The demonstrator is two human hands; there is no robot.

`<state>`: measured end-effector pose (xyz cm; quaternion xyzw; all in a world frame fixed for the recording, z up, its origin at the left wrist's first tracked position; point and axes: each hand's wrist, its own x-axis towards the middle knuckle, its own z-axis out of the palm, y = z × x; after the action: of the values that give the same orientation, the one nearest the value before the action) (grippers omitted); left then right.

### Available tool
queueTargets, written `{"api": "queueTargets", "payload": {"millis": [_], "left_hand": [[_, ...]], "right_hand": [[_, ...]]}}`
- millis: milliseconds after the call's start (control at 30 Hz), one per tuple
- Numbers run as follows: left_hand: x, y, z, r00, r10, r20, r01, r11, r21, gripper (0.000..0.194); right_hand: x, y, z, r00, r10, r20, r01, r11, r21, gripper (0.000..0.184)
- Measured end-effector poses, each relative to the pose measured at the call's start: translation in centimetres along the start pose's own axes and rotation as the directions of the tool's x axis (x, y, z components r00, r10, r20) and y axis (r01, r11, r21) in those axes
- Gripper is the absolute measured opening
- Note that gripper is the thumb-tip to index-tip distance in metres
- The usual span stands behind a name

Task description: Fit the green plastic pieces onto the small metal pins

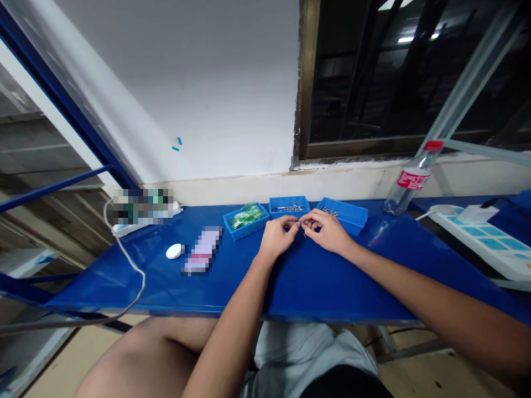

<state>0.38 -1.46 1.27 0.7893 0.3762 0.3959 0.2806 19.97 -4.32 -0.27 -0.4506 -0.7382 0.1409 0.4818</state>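
Note:
Over the blue table, my left hand (pixel 277 239) and my right hand (pixel 327 232) meet fingertip to fingertip. Both are closed in a pinch around a small thin metal piece (pixel 304 234), which looks like a screw; the fingers cover most of it. Just behind my hands stands a blue bin (pixel 271 205) with slim metal pieces like screws. To its right, partly behind my right hand, another blue bin (pixel 354 216) holds small shiny metal parts. At the left, a tilted blue bin (pixel 234 235) contains green items in clear plastic bags (pixel 248 215).
A clear bottle (pixel 410 179) with a red cap stands at the back right, near a white power strip (pixel 485 237). On the left lie a white round object (pixel 174 251), a blurred-out flat object (pixel 203 250) and another power strip (pixel 143 221), its cable (pixel 139 293) hanging over the edge.

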Motion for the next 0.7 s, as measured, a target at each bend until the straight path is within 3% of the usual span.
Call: {"api": "queueTargets", "payload": {"millis": [233,433,700], "left_hand": [[0.1,-0.5,0.0,0.998,0.010,0.065,-0.007,0.999,-0.054,0.022],[0.2,-1.1,0.2,0.998,-0.024,0.056,0.026,0.999,-0.037,0.020],[0.1,-0.8,0.2,1.000,-0.020,0.021,0.023,0.992,-0.127,0.027]], "right_hand": [[0.0,-0.1,-0.1,1.000,-0.011,0.019,0.010,0.998,0.056,0.011],[-0.1,0.2,0.3,0.993,0.117,-0.007,-0.115,0.985,0.129,0.016],[-0.2,1.1,0.7,0.993,0.118,0.030,-0.121,0.974,0.192,0.019]]}}
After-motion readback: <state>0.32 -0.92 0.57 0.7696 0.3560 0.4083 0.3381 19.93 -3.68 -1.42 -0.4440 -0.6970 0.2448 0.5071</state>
